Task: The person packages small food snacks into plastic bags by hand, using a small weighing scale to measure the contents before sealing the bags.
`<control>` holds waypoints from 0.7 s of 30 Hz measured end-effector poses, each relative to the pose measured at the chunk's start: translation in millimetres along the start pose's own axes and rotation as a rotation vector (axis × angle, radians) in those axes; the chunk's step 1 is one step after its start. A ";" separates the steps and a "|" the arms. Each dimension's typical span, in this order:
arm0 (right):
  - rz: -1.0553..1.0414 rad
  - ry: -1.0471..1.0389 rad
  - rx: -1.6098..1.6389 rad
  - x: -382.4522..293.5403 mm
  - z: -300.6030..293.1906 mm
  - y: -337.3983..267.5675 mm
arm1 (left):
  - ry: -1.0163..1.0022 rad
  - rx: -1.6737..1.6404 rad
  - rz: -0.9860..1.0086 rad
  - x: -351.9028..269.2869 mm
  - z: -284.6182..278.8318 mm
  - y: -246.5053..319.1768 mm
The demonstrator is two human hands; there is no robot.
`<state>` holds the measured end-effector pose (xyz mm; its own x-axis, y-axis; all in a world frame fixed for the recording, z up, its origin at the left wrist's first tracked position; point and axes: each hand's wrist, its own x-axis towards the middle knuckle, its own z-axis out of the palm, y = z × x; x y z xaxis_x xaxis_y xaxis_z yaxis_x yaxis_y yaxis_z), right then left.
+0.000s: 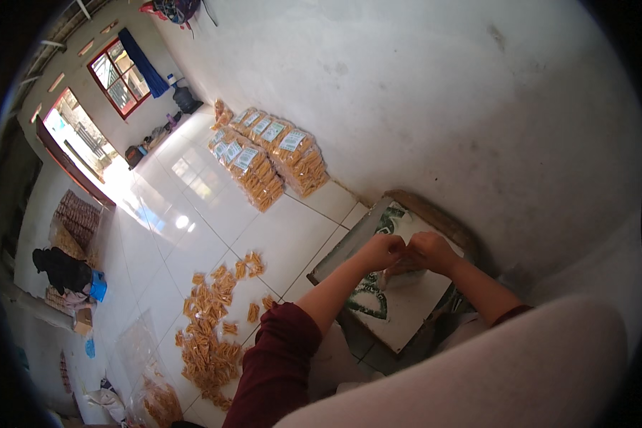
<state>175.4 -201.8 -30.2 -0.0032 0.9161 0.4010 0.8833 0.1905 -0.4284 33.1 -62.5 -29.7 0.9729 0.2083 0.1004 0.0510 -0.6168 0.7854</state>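
Observation:
My left hand [383, 251] and my right hand [432, 251] meet fingertip to fingertip above a low table [406, 321] with a worn white and green printed top. Between them the fingers pinch the upper edge of a clear plastic bag [404, 275], which hangs down towards the tabletop. Its contents are hard to make out. On the tiled floor beyond my left arm lies a loose heap of small clear packets of orange-brown snack sticks [206, 326], with a few packets lying apart from it.
Large labelled snack packs [294, 155] stand in rows by the wall. Near the heap are an empty clear plastic bag [136, 337] and a bag of snacks [160, 401]. A person in black [61, 270] or dark cloth is by a blue container [98, 286] at left.

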 end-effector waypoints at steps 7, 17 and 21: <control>0.211 -0.052 0.282 -8.1 -13.5 8.5 | 0.050 0.058 0.001 4.9 6.1 -2.1; 0.460 -0.085 0.776 -14.7 -0.7 24.2 | 0.062 0.052 -0.013 0.3 -1.5 -12.4; 0.237 -0.001 0.566 -13.5 4.4 11.9 | 0.045 0.037 0.020 -3.9 -10.6 -5.5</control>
<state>183.8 -210.4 -44.2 0.1617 0.9568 0.2416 0.4741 0.1394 -0.8693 26.7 -51.8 -27.9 0.9628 0.2285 0.1440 0.0402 -0.6485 0.7602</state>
